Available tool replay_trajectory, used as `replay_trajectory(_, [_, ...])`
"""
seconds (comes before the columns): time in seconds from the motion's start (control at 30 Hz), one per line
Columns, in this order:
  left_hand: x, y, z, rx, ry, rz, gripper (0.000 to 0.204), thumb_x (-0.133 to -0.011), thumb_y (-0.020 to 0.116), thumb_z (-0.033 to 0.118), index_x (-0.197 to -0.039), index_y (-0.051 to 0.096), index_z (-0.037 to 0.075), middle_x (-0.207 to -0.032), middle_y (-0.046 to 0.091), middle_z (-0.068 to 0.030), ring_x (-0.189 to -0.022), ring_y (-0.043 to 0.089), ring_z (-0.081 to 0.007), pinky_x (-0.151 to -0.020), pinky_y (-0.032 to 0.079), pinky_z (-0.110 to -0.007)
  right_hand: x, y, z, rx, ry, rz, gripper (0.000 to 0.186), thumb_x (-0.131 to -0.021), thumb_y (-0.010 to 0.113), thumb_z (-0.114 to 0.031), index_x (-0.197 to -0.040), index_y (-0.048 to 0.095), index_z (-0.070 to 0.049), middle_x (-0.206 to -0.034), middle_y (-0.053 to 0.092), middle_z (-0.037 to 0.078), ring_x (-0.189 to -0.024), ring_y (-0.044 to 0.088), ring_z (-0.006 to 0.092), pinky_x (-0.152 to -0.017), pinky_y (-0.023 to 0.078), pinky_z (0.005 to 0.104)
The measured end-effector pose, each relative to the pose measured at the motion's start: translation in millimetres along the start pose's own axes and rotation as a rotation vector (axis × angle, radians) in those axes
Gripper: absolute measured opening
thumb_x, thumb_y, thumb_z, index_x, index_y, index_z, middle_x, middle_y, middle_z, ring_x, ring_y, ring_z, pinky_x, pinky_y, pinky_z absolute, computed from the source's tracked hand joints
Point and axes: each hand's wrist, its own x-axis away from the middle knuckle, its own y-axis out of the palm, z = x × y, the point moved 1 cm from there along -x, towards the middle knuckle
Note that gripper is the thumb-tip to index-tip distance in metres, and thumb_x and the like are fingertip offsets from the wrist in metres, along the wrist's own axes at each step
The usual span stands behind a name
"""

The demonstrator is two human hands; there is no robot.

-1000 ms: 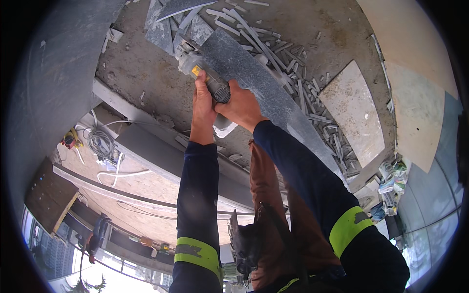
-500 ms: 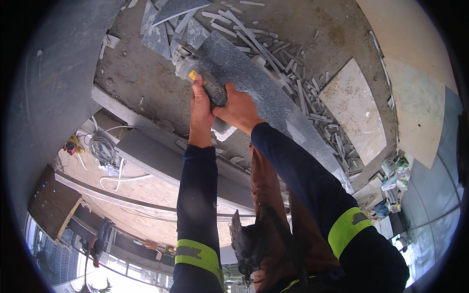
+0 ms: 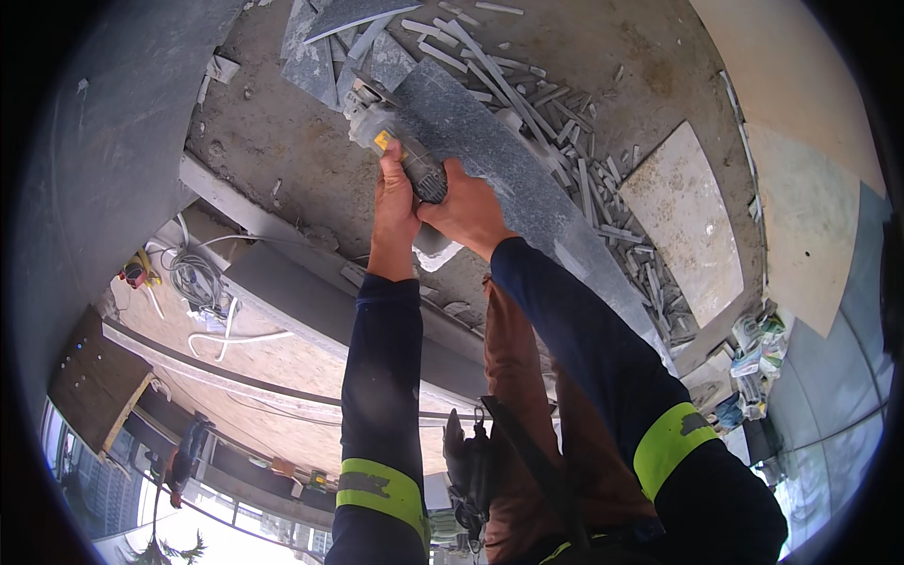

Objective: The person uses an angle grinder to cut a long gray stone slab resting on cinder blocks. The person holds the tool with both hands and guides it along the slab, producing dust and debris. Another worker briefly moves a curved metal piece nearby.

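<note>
An angle grinder [image 3: 403,153] with a grey, dusty head and a dark body is gripped in both hands. My left hand [image 3: 393,202] is wrapped round its side, the thumb along the body by a yellow label. My right hand [image 3: 468,207] closes on the rear end. The disc [image 3: 375,89] sits at the far end, at the left edge of a long grey stone slab [image 3: 508,174]; whether it touches the stone I cannot tell. Under the slab's near side, a pale block [image 3: 435,250] shows just below my hands.
Narrow cut strips [image 3: 589,188] litter the ground beyond the slab. Broken slabs [image 3: 315,66] lie at the far left, and a pale board [image 3: 687,221] at right. A coiled cable [image 3: 196,281] rests on the left ledge. Another person [image 3: 185,461] is at the lower left.
The view has shifted slightly, so slab and debris sit a little lower and further right. Both hands keep hold of the grinder, which stays at the slab's edge.
</note>
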Motion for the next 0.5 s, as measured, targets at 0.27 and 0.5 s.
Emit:
replay_trajectory(0.27, [-1.3, 0.8, 0.5, 0.01, -0.006, -0.017, 0.064, -0.103, 0.071, 0.061, -0.13, 0.063, 0.004, -0.107, 0.07, -0.0057, -0.094, 0.072, -0.0195, -0.084, 0.063, -0.038, -0.3, -2.0, -1.1, -0.017, 0.025, -0.042, 0.059, -0.075, 0.083, -0.034, -0.116, 0.057, -0.001, -0.092, 0.076, 0.028, -0.09, 0.076, 0.0499, -0.083, 0.061, 0.0559])
replay_trajectory(0.5, [-4.2, -2.2, 1.5, -0.051, -0.025, -0.015, 0.06, -0.107, 0.063, 0.063, -0.128, 0.062, 0.007, -0.11, 0.071, -0.0056, -0.1, 0.073, -0.0209, -0.09, 0.063, -0.04, -1.7, -1.2, -0.4, -0.011, 0.029, -0.05, 0.061, -0.076, 0.082, -0.034, -0.119, 0.056, 0.0, -0.092, 0.076, 0.029, -0.091, 0.076, 0.0502, -0.083, 0.06, 0.0557])
